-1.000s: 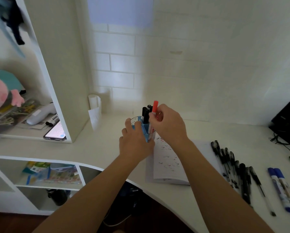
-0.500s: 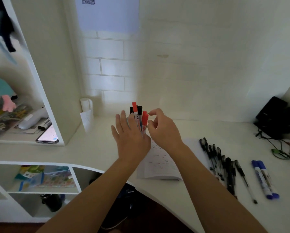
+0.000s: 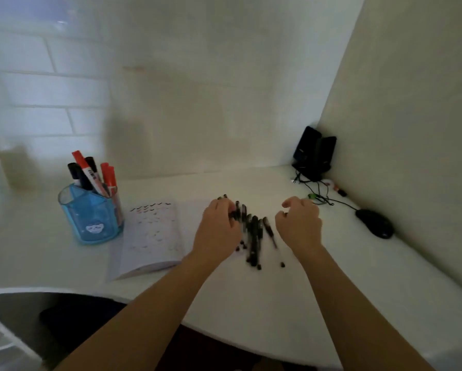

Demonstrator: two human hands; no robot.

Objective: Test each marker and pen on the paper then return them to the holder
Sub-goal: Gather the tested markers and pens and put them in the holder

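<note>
Lying on the bench (image 3: 331, 290), the black pens (image 3: 254, 236) are gripped by the left hand (image 3: 219, 228). The right hand (image 3: 300, 223) curls beside them; I cannot tell if it holds anything. The blue holder (image 3: 90, 215) stands left.

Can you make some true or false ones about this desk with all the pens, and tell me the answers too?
1. The holder is blue. True.
2. The markers in it are green. False: they are red and black.
3. The left hand touches the pens. True.
4. The mouse sits left of the holder. False: it is far to the right.
5. The paper is blank. False: it has small marks on it.
</note>
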